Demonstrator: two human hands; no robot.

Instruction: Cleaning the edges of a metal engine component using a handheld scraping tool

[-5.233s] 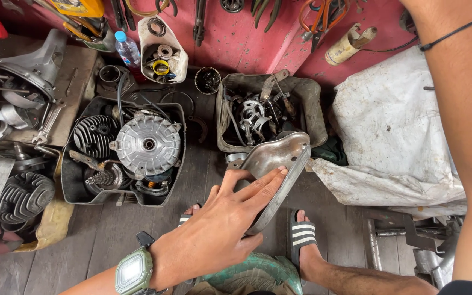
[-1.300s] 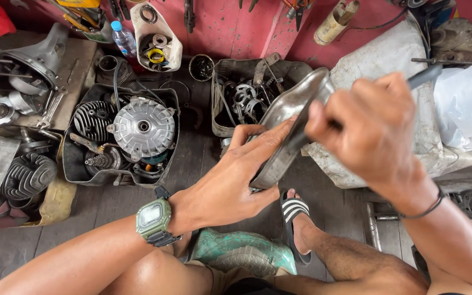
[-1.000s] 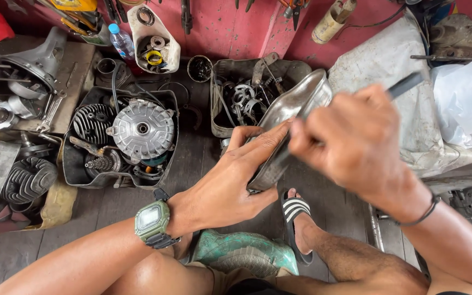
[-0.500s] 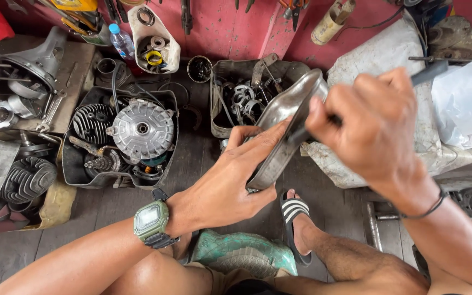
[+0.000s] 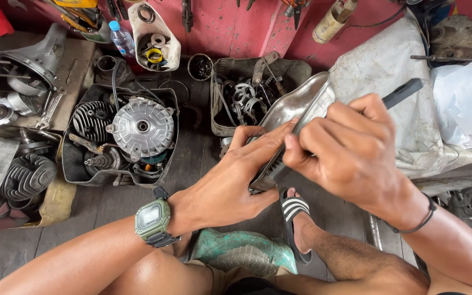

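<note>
My left hand [image 5: 236,180] holds a curved, silvery metal cover [image 5: 296,106] from below, its thumb and fingers wrapped round the lower end. My right hand [image 5: 350,153] grips a long dark flat tool [image 5: 402,93], like a file, and presses it along the cover's edge. The tool's far end sticks out past my knuckles to the upper right. A green digital watch [image 5: 152,218] sits on my left wrist, a thin black band on my right wrist.
A black tray [image 5: 72,169] with engine cylinders and a round finned hub [image 5: 142,125] lies to the left. A grey bin [image 5: 247,93] of metal parts stands behind the cover. A dirty white cloth [image 5: 389,65] lies to the right. My sandalled foot [image 5: 296,218] rests on wooden floorboards.
My right hand, absent five seconds ago, now works the tool on the cover. Over the last second it has slid back and forth along the edge, ending lower.
</note>
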